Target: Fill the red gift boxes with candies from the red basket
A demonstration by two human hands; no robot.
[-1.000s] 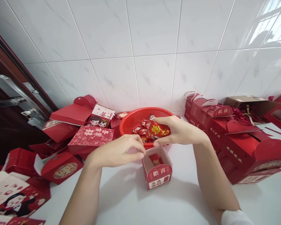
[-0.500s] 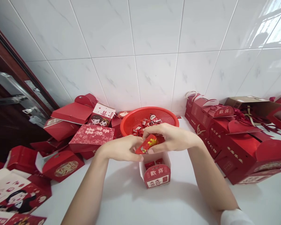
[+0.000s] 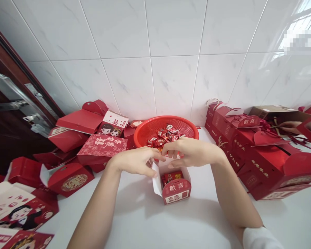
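A small red and white box (image 3: 176,192) stands open on the white table, with a red packet (image 3: 172,177) lying inside. My left hand (image 3: 137,161) is at the box's left rim, fingers apart and nothing held. Over the back of the box is my right hand (image 3: 191,152), fingers bent and spread, also holding nothing. Just behind both hands sits a red basket (image 3: 142,129) with wrapped candies (image 3: 166,135) in it.
Several red boxes (image 3: 103,147) are piled at the left, near a door handle (image 3: 12,93). More red boxes (image 3: 256,152) line the right side. Another person's hand (image 3: 290,127) reaches by a brown box (image 3: 269,112) at the far right.
The red packet has left my hands and lies in the small box. Both hands have opened. Another person's hand has appeared at the far right.
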